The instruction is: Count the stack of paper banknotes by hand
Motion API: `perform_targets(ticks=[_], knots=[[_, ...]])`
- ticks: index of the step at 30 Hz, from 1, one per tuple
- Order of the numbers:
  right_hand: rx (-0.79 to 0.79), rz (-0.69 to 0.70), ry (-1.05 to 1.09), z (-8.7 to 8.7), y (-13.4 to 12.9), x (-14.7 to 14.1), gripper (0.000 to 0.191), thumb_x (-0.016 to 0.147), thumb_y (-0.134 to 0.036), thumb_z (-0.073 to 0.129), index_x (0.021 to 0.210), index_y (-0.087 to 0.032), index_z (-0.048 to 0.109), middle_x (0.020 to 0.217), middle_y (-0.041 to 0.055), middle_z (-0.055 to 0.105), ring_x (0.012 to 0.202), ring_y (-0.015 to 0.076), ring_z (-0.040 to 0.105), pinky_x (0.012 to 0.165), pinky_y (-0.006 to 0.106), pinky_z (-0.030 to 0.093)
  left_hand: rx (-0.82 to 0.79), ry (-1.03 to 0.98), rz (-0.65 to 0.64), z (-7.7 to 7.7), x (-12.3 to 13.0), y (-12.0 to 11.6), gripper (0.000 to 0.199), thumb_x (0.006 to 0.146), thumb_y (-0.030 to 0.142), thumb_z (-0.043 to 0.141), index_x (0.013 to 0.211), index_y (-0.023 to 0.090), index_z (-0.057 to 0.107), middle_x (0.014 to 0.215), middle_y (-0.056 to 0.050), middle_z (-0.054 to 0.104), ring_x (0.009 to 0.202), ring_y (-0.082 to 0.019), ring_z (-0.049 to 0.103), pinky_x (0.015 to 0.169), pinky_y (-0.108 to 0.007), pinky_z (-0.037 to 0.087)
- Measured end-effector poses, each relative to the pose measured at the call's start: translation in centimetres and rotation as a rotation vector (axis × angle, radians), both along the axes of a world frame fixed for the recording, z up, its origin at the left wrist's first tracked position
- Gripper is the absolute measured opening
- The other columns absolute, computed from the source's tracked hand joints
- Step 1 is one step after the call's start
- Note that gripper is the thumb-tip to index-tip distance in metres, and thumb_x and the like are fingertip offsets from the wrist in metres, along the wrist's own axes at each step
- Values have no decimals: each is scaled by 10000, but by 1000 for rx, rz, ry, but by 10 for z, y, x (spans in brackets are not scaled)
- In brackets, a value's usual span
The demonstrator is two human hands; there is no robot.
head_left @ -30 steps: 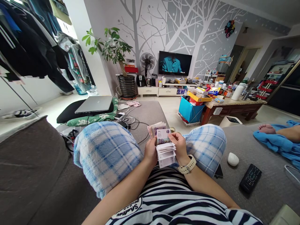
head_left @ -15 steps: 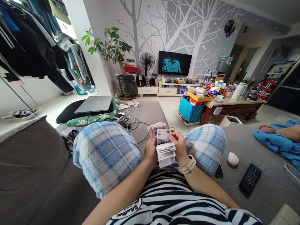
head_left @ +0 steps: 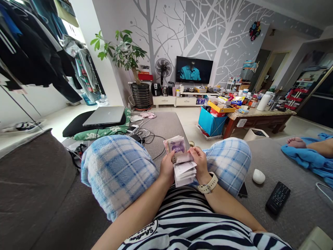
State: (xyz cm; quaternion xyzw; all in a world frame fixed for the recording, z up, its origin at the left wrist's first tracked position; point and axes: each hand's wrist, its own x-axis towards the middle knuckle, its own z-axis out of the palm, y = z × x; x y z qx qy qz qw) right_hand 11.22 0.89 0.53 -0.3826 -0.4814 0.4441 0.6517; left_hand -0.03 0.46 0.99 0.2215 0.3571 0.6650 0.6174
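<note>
Between my knees, my left hand is closed on a stack of purple and pinkish banknotes, whose upper part stands up past the fingers. Several notes are folded down below the thumb, white borders showing. My right hand wears a beige watch at the wrist and pinches the right edge of a note that is bent over between both hands. The exact number of notes cannot be told.
A remote control and a white case lie on the grey sofa to the right. A laptop rests on cushions at left, near cables. Another person's foot is at far right.
The note that stood upright between my hands is now bent down toward me, uncovering a purple note behind it. My right hand has barely moved.
</note>
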Motion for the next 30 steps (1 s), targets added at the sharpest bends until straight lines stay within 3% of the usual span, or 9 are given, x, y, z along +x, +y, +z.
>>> perform_targets(ticks=[4, 11, 19, 24, 30], knots=[[-2, 28, 33, -1, 0, 0, 315, 796, -459, 598, 652, -182, 555, 503, -25, 512, 481, 107, 439, 520, 258, 352, -11, -40, -14, 1, 1, 0, 251, 621, 267, 690, 813, 112, 648, 737, -78, 706, 618, -196, 651, 615, -305, 506], [-34, -55, 65, -2, 4, 1, 308, 666, -410, 728, 765, -172, 561, 649, -26, 526, 576, 104, 460, 535, 240, 377, 5, -18, -66, 7, 1, -6, 288, 585, 196, 692, 862, 120, 661, 761, -74, 710, 622, -193, 652, 642, -313, 512], [-38, -51, -45, -2, 4, 2, 255, 719, -408, 658, 708, -161, 593, 638, -17, 530, 592, 114, 447, 555, 251, 373, 10, 19, -67, 4, 0, -6, 284, 569, 222, 707, 831, 121, 667, 710, -56, 695, 576, -172, 621, 596, -289, 487], [-32, -24, -1, -1, 3, 1, 243, 719, -391, 660, 688, -163, 581, 619, -25, 508, 573, 104, 418, 538, 241, 348, 11, -27, -31, 1, 1, 0, 281, 615, 312, 691, 804, 109, 651, 734, -64, 699, 636, -176, 641, 626, -280, 490], [-7, -17, -3, -3, 4, 0, 255, 725, -417, 649, 686, -174, 587, 616, -26, 515, 578, 112, 418, 547, 243, 347, 1, -47, -44, -4, 0, 5, 271, 640, 288, 673, 847, 116, 644, 792, -65, 708, 639, -172, 650, 615, -274, 490]])
